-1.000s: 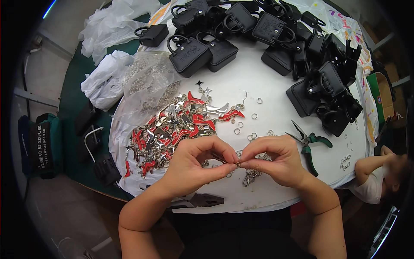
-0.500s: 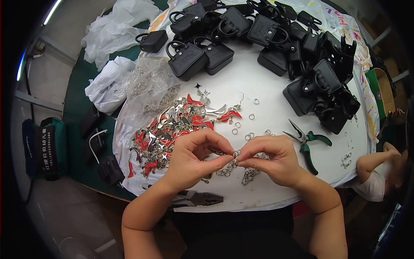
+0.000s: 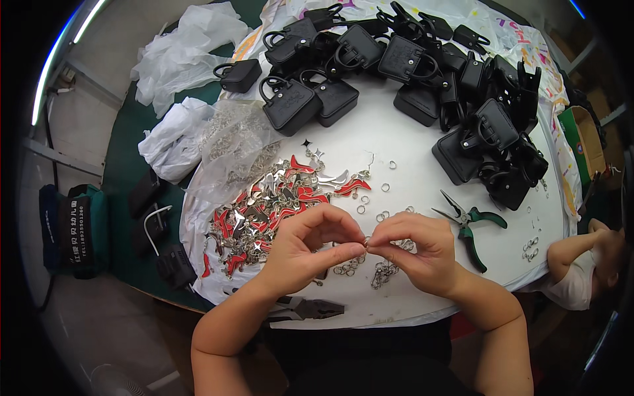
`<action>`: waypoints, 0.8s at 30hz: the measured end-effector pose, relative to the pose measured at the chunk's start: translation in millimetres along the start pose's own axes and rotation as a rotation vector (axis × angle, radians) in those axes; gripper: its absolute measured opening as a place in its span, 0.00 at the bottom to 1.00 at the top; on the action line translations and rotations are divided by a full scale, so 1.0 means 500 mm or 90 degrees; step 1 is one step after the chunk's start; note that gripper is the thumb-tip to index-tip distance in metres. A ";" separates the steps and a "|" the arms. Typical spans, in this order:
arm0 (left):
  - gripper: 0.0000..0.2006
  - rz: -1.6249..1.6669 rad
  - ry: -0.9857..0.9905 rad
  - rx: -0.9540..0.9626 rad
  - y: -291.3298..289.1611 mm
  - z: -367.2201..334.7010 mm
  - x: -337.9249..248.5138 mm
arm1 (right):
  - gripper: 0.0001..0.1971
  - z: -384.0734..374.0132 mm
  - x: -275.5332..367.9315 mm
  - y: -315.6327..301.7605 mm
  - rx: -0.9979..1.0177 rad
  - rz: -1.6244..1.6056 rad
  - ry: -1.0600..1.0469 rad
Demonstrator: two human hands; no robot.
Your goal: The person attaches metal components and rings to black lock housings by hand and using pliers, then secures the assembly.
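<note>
My left hand and my right hand meet over the near middle of the table, fingertips pinched together. Between the tips is a small metal ring, mostly covered by the fingers. Under and behind the hands lie loose silver rings and a small heap of chain clasps. Left of my left hand spreads a pile of red and silver shoe-shaped charms with star pieces. Green-handled needle-nose pliers lie open to the right of my right hand. Wider-jawed pliers rest below my left wrist.
Many small black handbags are heaped along the far and right sides of the white table. A clear bag of chains and white plastic bags lie at left. Beyond the right edge are a green box and another person.
The view has shifted slightly. My hands stay pinched together at the ring, with the fingers slightly repositioned.
</note>
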State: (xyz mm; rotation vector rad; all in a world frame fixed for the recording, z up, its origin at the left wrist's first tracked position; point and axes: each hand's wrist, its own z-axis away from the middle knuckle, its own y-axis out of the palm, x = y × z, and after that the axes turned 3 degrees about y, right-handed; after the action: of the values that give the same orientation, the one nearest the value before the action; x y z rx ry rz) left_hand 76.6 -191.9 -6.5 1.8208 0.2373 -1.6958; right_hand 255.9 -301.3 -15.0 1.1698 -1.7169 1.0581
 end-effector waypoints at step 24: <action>0.20 -0.554 0.209 -0.195 0.023 -0.111 -0.040 | 0.03 0.011 -0.013 -0.027 -0.150 -0.203 0.106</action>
State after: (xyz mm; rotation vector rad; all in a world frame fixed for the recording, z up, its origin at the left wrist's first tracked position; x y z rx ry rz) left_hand 126.1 -164.7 14.4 1.8580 1.5194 -1.7104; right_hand 269.5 -307.6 -20.2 1.1248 -1.4238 0.7163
